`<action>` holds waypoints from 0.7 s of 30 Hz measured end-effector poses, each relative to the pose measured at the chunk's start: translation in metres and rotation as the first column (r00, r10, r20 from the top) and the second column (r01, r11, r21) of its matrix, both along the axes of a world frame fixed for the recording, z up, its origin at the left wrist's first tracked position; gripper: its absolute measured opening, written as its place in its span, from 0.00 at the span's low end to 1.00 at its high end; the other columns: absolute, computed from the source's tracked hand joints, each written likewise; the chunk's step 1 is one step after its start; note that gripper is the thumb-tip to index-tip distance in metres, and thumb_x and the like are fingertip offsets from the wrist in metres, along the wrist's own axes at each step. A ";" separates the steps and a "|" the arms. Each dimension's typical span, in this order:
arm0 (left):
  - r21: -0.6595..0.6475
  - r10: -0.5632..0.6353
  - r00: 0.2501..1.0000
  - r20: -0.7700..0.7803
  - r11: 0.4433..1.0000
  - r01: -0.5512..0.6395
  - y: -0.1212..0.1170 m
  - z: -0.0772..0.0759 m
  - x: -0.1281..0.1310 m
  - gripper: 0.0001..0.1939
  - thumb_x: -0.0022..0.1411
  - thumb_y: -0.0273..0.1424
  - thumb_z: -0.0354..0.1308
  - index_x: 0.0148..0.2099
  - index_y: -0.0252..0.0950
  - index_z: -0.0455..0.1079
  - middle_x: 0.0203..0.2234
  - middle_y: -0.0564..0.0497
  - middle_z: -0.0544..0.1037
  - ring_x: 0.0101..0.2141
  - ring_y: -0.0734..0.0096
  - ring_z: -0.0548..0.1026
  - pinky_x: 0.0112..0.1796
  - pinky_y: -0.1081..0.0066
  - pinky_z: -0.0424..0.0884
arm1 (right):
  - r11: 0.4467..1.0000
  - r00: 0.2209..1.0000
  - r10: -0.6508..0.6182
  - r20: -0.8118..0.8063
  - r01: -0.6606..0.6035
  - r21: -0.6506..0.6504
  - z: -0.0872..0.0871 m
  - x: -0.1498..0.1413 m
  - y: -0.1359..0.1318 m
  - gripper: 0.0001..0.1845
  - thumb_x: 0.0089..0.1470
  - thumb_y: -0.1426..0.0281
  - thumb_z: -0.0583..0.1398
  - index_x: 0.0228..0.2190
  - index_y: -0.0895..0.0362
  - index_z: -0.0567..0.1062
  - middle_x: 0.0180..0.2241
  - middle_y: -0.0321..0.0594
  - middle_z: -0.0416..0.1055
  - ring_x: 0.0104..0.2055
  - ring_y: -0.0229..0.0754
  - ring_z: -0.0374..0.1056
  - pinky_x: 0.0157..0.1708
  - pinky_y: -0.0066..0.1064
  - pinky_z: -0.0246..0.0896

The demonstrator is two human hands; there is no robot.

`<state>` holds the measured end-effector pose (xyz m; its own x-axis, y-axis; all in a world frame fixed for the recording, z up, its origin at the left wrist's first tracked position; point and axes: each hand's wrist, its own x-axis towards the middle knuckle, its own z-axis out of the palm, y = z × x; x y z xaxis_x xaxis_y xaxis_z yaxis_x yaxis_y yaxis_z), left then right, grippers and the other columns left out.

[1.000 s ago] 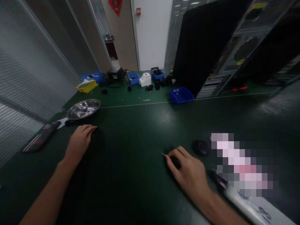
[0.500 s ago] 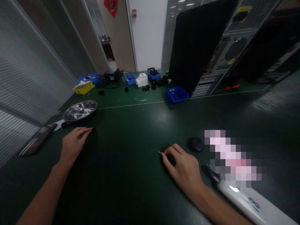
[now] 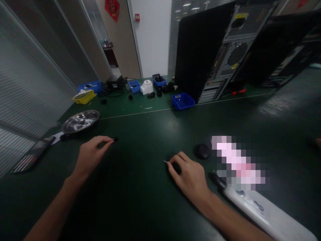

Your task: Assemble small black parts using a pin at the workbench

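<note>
My left hand (image 3: 92, 155) is over the green table, left of the middle, with thumb and forefinger pinched on a small black piece (image 3: 115, 139). That piece is too small and dark to identify. Lower and to the right, my right hand (image 3: 190, 175) rests on the table. Its fingers curl round a tool with a black handle (image 3: 177, 168) and a thin metal tip (image 3: 165, 161) pointing left; the hand partly hides it, so its exact kind is unclear. Just beyond my right hand lies a rounded black object (image 3: 203, 151).
A metal bowl (image 3: 93, 117) with scraps sits at the left, near a dark flat object (image 3: 32, 156). A blue bin (image 3: 183, 104) stands before a black computer case (image 3: 198, 50). At the right lie a long white device (image 3: 271, 212) and a blurred-out pinkish patch (image 3: 235, 160).
My left hand has moved right with the small black piece, closer to my right hand. The right hand keeps its grip on the tool. The view has shifted slightly; a dark shape appears at the right edge.
</note>
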<state>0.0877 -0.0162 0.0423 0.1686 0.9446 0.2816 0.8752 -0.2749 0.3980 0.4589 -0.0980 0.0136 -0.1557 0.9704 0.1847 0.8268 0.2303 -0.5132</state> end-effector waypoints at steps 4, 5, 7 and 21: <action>-0.090 -0.364 0.908 0.206 0.917 0.388 -0.030 0.002 0.104 0.06 0.69 0.33 0.60 0.47 0.41 0.76 0.46 0.50 0.80 0.46 0.65 0.77 0.49 0.63 0.75 | 1.000 0.997 -0.010 -0.072 0.010 0.003 0.002 -0.003 0.000 0.12 0.68 0.62 0.55 0.36 0.52 0.75 0.38 0.35 0.74 0.35 0.40 0.71 0.34 0.31 0.57; -0.108 -0.428 0.873 0.235 0.881 0.461 -0.038 -0.002 0.122 0.05 0.69 0.31 0.60 0.46 0.40 0.76 0.44 0.50 0.80 0.46 0.66 0.77 0.47 0.64 0.75 | 1.000 0.996 -0.011 -0.086 0.011 0.002 0.003 -0.003 0.000 0.12 0.68 0.62 0.55 0.36 0.52 0.75 0.37 0.35 0.74 0.35 0.39 0.71 0.34 0.31 0.57; -0.105 -0.475 0.836 0.275 0.850 0.517 -0.048 -0.015 0.145 0.06 0.70 0.28 0.58 0.46 0.39 0.75 0.44 0.49 0.79 0.46 0.66 0.76 0.48 0.64 0.75 | 1.000 0.995 0.000 -0.097 0.000 -0.001 0.004 -0.004 -0.001 0.11 0.67 0.62 0.56 0.36 0.52 0.74 0.36 0.35 0.74 0.34 0.39 0.71 0.33 0.31 0.56; -0.083 -0.429 0.817 0.386 0.866 0.494 -0.048 -0.032 0.140 0.13 0.70 0.25 0.58 0.53 0.42 0.77 0.45 0.49 0.80 0.47 0.66 0.77 0.50 0.61 0.76 | 0.996 0.994 0.093 -0.060 -0.093 0.003 0.003 -0.005 -0.001 0.11 0.68 0.63 0.55 0.36 0.52 0.74 0.36 0.35 0.74 0.33 0.39 0.71 0.32 0.31 0.55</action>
